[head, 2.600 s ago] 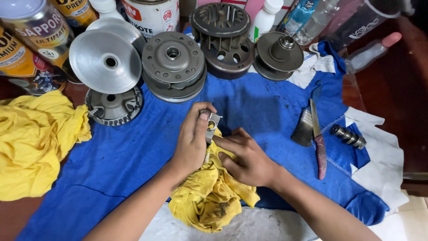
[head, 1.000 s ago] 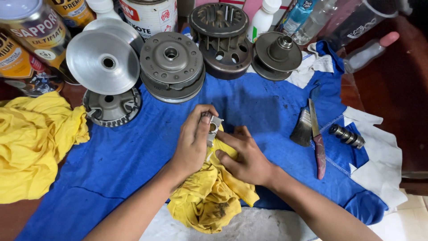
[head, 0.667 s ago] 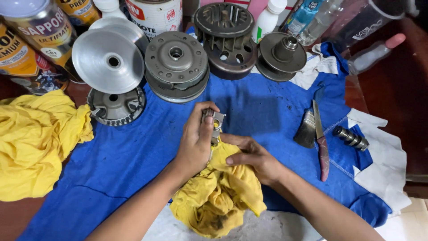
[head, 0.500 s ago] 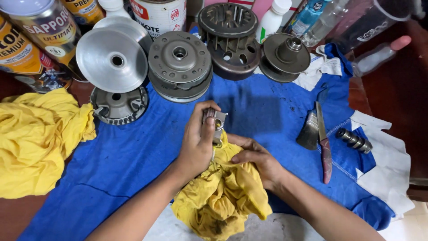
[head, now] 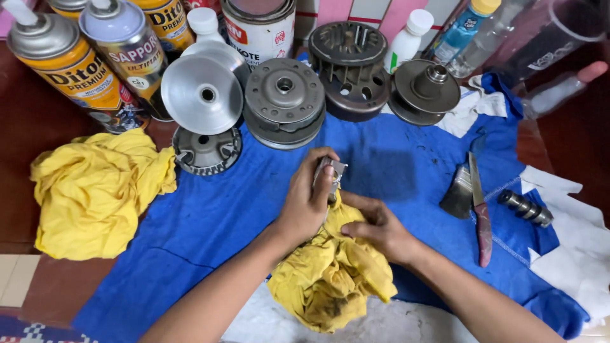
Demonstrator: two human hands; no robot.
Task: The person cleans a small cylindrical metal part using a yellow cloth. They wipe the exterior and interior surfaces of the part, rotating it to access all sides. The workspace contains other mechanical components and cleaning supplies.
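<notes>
My left hand [head: 309, 198] grips a small grey metal part [head: 332, 170] with a round hole, held upright over the blue cloth [head: 210, 216]. Just right of it, my right hand [head: 379, 226] is closed on a dirty yellow rag [head: 333, 276], pressing the rag's top against the lower side of the part. The rag's loose bulk hangs down and rests on the cloth below both wrists.
Behind the hands stand a shiny pulley face [head: 202, 93], a toothed hub [head: 206, 151], a clutch assembly [head: 284, 100], a finned drum [head: 349, 60] and a cone pulley [head: 425, 90]. Spray cans [head: 70, 67] at back left, another yellow rag [head: 95, 190] left, paintbrush [head: 459, 190], knife [head: 481, 209], small shaft [head: 525, 208] right.
My right hand has shifted from rubbing beside the part to gripping the rag higher, under the part. The view has swung left, so everything sits further right.
</notes>
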